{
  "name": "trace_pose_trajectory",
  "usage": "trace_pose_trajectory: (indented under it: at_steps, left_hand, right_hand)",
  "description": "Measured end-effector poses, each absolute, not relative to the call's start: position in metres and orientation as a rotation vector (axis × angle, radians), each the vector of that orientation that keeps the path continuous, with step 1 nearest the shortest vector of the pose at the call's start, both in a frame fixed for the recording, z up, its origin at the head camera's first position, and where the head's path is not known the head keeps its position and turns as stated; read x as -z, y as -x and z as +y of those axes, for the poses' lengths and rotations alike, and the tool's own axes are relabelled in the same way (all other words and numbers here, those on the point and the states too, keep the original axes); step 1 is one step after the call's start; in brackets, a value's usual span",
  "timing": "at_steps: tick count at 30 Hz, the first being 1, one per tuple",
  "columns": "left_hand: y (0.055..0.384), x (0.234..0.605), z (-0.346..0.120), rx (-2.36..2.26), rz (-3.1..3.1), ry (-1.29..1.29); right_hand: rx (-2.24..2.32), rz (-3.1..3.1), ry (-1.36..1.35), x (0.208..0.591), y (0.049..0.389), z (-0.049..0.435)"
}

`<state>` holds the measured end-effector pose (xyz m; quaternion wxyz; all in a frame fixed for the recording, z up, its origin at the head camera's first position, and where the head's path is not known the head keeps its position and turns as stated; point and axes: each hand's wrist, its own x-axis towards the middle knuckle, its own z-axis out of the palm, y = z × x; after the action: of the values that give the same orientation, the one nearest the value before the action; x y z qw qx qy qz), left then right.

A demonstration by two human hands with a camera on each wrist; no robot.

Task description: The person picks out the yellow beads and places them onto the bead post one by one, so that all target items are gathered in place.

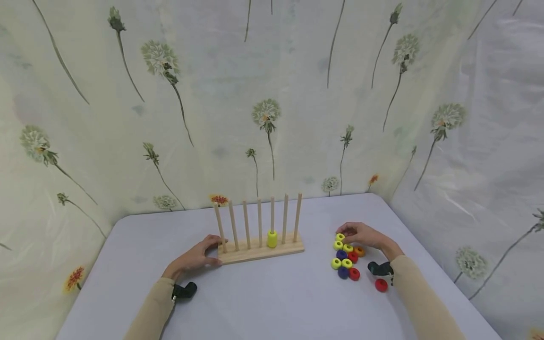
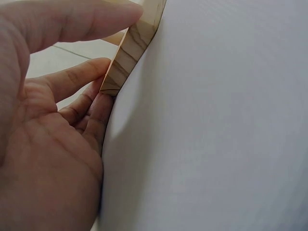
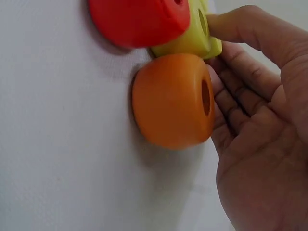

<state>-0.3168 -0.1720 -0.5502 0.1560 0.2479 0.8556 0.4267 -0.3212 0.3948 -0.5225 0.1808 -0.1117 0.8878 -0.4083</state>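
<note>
A wooden peg board (image 1: 259, 255) with a row of several upright dowels lies on the table. My left hand (image 1: 196, 255) grips its left end, thumb at the front and fingers round the end and back. One dowel, third from the right, carries yellow beads (image 1: 272, 239); the other dowels are bare. To the right, my right hand (image 1: 366, 235) pinches a yellow bead (image 1: 340, 237) at the far end of a loose bead cluster. In the right wrist view, an orange bead (image 3: 171, 103) lies below the thumb and a red bead (image 3: 137, 21) beside it.
Other yellow beads (image 1: 336, 264), blue beads (image 1: 343, 273) and red beads (image 1: 354, 274) lie close together. A separate red bead (image 1: 381, 285) sits near the right sleeve. The white table (image 1: 263, 302) backs onto a dandelion-patterned curtain (image 1: 221, 118).
</note>
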Motion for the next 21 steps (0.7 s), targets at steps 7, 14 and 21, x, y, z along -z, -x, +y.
trace_pose_trajectory:
  at_steps: [7,14,21]
  left_hand:
    - [0.317,0.552,-0.172,-1.218,2.453,-0.712]
    - [0.319,0.552,-0.171,-1.224,2.436,-0.651]
    - [0.317,0.552,-0.172,-1.235,2.441,-0.671]
  right_hand:
    - [1.12,2.603,0.258,0.525,0.32,0.391]
    - [1.175,2.751,0.164,0.513,0.322,0.39]
    - [1.377,2.804,0.257,0.469,0.321,0.372]
